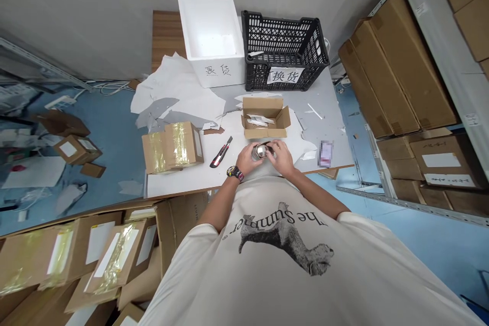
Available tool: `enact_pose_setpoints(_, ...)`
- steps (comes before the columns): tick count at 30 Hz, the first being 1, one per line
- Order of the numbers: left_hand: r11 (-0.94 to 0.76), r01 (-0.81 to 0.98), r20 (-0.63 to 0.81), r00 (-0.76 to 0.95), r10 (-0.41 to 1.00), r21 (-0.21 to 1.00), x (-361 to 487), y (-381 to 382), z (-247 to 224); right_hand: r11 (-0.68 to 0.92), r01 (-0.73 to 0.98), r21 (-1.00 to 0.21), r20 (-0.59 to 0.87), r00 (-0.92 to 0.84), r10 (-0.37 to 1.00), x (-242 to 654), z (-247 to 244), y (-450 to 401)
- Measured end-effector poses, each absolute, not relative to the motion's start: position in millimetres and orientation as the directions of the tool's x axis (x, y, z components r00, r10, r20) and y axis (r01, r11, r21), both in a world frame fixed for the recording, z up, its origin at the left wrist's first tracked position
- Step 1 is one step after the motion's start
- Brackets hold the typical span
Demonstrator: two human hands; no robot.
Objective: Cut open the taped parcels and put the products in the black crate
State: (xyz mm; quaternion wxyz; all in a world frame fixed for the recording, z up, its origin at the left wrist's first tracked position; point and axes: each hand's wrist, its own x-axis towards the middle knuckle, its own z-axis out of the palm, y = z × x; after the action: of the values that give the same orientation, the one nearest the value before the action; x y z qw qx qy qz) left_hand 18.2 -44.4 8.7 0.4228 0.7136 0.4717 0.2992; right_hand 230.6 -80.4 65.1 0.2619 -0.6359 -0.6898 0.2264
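Shelving of grey metal runs along the right side, loaded with brown cartons, and more cartons are heaped at lower left beside the blue floor, which has boxes and scraps lying on it. A white table stands ahead of the person, whose cream T-shirt with a dark animal print fills the bottom of the view. At the table's far end sit a white foam box marked with black handwritten characters and, just beside it, a black plastic crate with a paper label. Torn white and grey paper sheets spread across the table in front of the foam box. On the left of the table is a carton sealed with clear tape. Near the middle, an open carton holds white scraps. A red and black utility knife lies between the taped carton and the hands, and a small blurred card lies to the right.

A shiny metal piece sits between the left hand and right hand, just in front of the open carton. Fingers of both hands curl closely around it, hiding much of its shape. A watch circles the left wrist.
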Motion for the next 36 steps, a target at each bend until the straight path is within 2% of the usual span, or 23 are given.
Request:
enact_pose_setpoints(2,-0.185,0.42,0.011,0.385,0.923,0.888,15,-43,7,-0.012,0.672,-0.74,0.072,0.097,0.993,238,58,-81)
enact_pose_setpoints(4,-0.174,0.417,-0.011,0.406,0.914,0.892,13,-42,4,-0.134,0.581,-0.803,-0.045,0.164,0.985,246,47,-80)
enact_pose_setpoints(7,-0.134,0.443,-0.072,0.417,0.906,0.886,11,-42,-2,-0.225,0.496,-0.839,-0.223,0.064,0.973,253,33,-77)
enact_pose_setpoints(10,-0.116,0.481,-0.096,0.393,0.914,0.869,11,-44,-4,-0.241,0.437,-0.867,-0.279,-0.024,0.96,253,26,-76)
enact_pose_setpoints(17,-0.279,0.444,0.08,0.416,0.906,0.852,10,-54,11,-0.131,0.348,-0.928,-0.194,-0.152,0.969,254,38,-80)
enact_pose_setpoints(21,-0.342,0.503,0.111,0.433,0.894,0.794,16,-49,9,-0.04,0.445,-0.895,-0.087,-0.086,0.993,246,39,-80)
enact_pose_setpoints(25,-0.428,0.473,0.152,0.516,0.843,0.77,17,-38,5,0.034,0.484,-0.874,0.042,0.006,0.999,238,33,-82)
enact_pose_setpoints(28,-0.447,0.42,0.142,0.584,0.799,0.79,13,-32,4,-0.043,0.444,-0.895,0.009,0.115,0.993,238,29,-81)
enact_pose_setpoints(31,-0.364,0.421,0.074,0.565,0.821,0.831,13,-30,6,-0.113,0.407,-0.906,-0.054,0.154,0.987,243,24,-80)
enact_pose_setpoints(34,-0.294,0.486,-0.018,0.54,0.842,0.823,19,-26,10,-0.128,0.376,-0.918,-0.099,0.095,0.991,247,20,-82)
enact_pose_setpoints(36,-0.31,0.521,-0.063,0.58,0.812,0.795,23,-24,15,-0.127,0.375,-0.918,-0.132,0.014,0.991,248,18,-85)
